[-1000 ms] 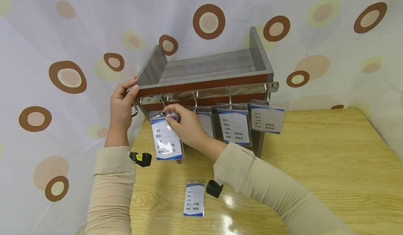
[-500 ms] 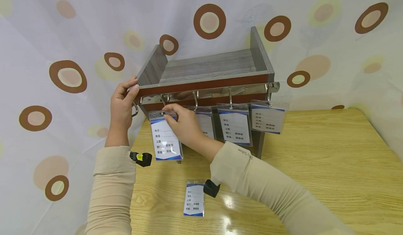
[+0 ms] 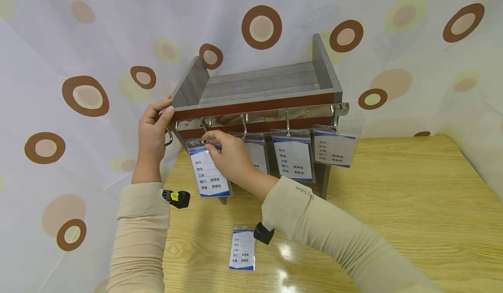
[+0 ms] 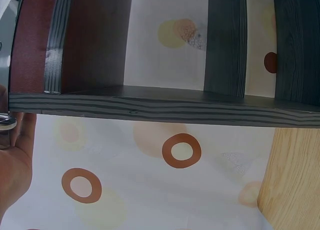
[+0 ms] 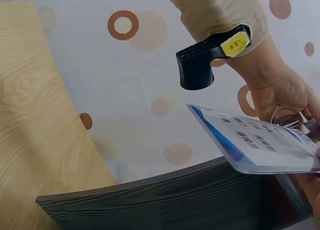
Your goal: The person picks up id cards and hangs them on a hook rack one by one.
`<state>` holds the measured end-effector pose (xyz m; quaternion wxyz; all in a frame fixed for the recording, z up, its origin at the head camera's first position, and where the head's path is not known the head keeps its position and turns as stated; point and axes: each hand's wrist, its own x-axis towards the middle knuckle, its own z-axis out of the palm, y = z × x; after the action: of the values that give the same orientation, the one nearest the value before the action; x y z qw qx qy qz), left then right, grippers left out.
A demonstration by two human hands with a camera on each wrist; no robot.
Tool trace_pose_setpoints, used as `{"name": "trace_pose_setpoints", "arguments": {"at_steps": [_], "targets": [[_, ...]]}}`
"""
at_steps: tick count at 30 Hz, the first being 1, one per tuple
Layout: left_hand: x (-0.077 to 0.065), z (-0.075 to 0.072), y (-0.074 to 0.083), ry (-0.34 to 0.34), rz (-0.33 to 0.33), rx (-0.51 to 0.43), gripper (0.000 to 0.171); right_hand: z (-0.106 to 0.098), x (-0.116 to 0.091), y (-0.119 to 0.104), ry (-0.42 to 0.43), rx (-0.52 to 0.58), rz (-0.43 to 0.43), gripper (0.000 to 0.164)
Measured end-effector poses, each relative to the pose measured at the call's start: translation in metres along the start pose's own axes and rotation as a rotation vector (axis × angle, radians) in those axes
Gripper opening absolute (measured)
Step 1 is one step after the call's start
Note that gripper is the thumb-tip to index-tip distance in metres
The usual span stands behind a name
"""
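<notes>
My left hand [image 3: 152, 131] grips the front left corner of a grey wood-grain shelf [image 3: 259, 83], thumb on the front edge. With thumb and forefinger, my right hand [image 3: 235, 160] pinches the top edge of a clear badge holder [image 3: 210, 177] with a white and blue card. The holder's slot is just below a metal hook [image 3: 203, 125]; whether the hook passes through it, I cannot tell. In the right wrist view the same badge holder [image 5: 250, 140] tilts outward from the shelf. Three badge holders, such as this one [image 3: 294, 157], hang from hooks to the right, one partly behind my right hand.
Another badge holder [image 3: 242, 249] lies flat on the wooden table [image 3: 412, 205] in front of the shelf. A metal hook rail [image 3: 267, 115] runs along the shelf's front. Behind stands a white patterned curtain [image 3: 298, 5]. In the left wrist view the shelf's side panel [image 4: 165, 108] shows.
The lower end of the pinched badge holder has swung slightly to the right. My right wrist has shifted a little left. My left hand stays on the shelf.
</notes>
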<state>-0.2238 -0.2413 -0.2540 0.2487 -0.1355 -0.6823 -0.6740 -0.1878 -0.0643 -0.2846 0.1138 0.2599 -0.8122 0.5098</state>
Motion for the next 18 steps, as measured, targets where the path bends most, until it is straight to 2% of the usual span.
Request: {"name": "trace_pose_setpoints", "arguments": {"at_steps": [11, 18], "targets": [[-0.0001, -0.0001, -0.0002, 0.002, 0.007, -0.009, 0.015, 0.0006, 0.0, -0.0023, -0.022, -0.018, -0.002, 0.022], [-0.0001, 0.0, -0.0007, -0.001, 0.005, -0.008, 0.015, 0.0014, -0.0005, -0.0028, 0.005, -0.016, -0.005, 0.02]]}}
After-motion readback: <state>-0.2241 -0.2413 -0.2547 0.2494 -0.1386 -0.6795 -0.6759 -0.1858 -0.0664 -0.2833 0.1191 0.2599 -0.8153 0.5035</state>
